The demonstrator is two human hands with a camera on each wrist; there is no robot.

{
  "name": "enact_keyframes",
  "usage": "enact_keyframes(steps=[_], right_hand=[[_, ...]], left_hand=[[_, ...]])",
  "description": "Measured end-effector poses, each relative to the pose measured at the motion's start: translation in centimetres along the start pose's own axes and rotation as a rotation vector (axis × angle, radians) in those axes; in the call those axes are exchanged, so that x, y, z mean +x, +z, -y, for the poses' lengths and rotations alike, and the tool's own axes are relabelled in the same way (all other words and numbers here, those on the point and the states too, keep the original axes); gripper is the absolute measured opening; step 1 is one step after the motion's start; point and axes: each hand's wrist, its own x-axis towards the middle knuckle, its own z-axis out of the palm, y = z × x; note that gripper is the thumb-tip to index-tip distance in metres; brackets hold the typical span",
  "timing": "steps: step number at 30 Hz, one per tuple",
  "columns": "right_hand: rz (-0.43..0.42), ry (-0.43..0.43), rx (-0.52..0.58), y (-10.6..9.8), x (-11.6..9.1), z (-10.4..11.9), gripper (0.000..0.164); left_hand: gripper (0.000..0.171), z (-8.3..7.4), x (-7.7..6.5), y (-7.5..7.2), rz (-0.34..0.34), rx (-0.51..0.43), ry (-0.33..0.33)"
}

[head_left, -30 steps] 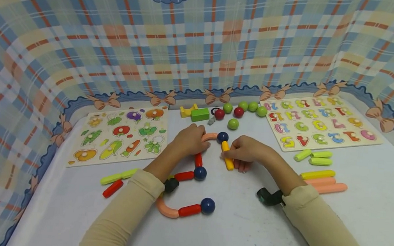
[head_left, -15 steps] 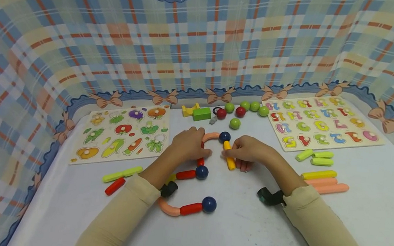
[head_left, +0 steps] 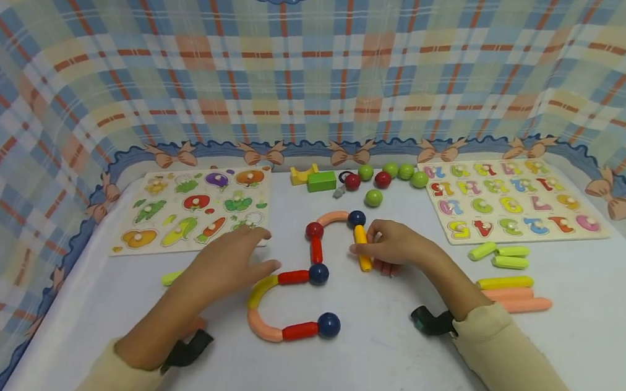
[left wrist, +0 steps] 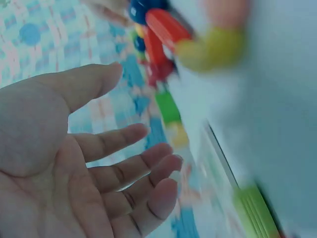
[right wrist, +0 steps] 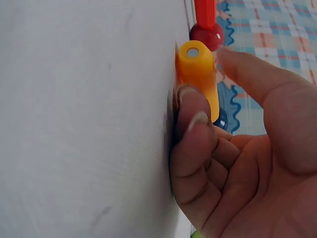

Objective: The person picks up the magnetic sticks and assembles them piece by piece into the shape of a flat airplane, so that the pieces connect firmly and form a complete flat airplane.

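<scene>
My right hand (head_left: 398, 246) pinches a yellow-orange magnetic stick (head_left: 363, 249) between thumb and fingers. The stick's far end meets a dark blue ball (head_left: 357, 218); in the right wrist view, its near end (right wrist: 195, 57) shows a round metal tip. From that ball a chain runs on: a curved peach stick (head_left: 335, 216), a red ball (head_left: 314, 231), a red stick (head_left: 316, 250) and another blue ball (head_left: 318, 274). Below, a red stick, a yellow curve (head_left: 261, 290), a peach curve (head_left: 264, 328) and a red stick lead to a blue ball (head_left: 328, 325). My left hand (head_left: 226, 262) holds nothing, fingers spread, left of the chain.
A vegetable puzzle board (head_left: 194, 210) lies at the left, a number puzzle board (head_left: 514, 200) at the right. Green and red balls (head_left: 373, 198) and a green block (head_left: 321, 181) lie at the back. Loose lime sticks (head_left: 510, 262) and peach sticks (head_left: 524, 304) lie right.
My left hand has let go of the chain and moved left and toward me, uncovering the red ball and yellow curve. My right hand stays on the yellow-orange stick.
</scene>
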Motion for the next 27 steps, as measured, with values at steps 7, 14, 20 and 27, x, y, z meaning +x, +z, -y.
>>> enact_keyframes(steps=[7,14,20,27], right_hand=[[-0.002,-0.020,-0.020,0.4,0.0,0.1,0.057],[-0.021,-0.010,-0.012,0.2,0.0,-0.1,0.056],[-0.014,-0.018,-0.004,0.3,0.0,-0.1,0.055],[-0.018,-0.034,0.001,0.3,-0.1,-0.2,0.053]], left_hand=[[0.072,5.9,-7.1,-0.2,0.199,0.047,-0.238],[0.056,8.1,-8.5,1.8,0.259,0.021,-0.225],[0.035,8.1,-7.6,2.2,0.187,0.031,-0.163],[0.030,7.8,-5.6,2.0,0.049,0.039,-0.134]])
